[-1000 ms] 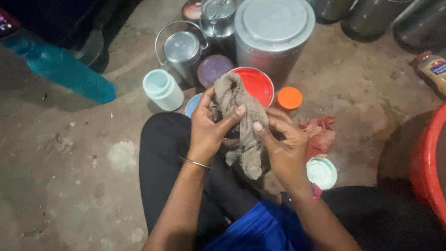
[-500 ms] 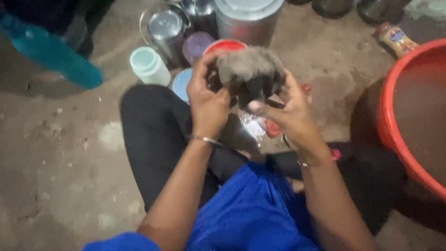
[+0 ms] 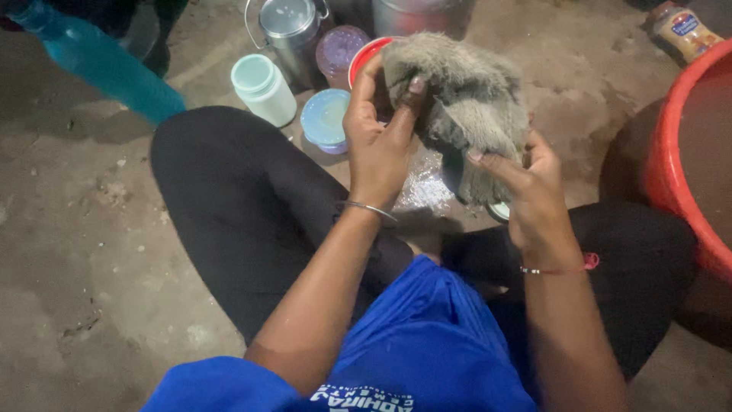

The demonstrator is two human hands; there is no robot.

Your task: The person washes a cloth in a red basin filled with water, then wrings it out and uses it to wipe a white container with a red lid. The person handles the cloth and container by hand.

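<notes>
Beside our right knee stands the red tub [image 3: 671, 175], and ahead on the floor [image 3: 84, 252] sit the steel pail [image 3: 288, 30], mint jar [image 3: 263, 88] and blue lid [image 3: 326, 118]. Above our lap, both hands clamp the grey cloth [image 3: 465, 99]: left hand [image 3: 377, 141] pinching its upper fold, right hand [image 3: 526, 187] gripping the hanging end. We judge wringing goes best with hands close, twisting opposite ways.

A grey-brown cloth [image 3: 465, 99] is bunched into a loose, rumpled wad, held up above the person's lap. Its fabric looks coarse and fuzzy, with soft folds across the top and a thicker fold hanging down on its lower right side. The left hand [image 3: 377, 145] grips its left edge, thumb pressed into it; the right hand [image 3: 526, 187] holds it from below.
</notes>
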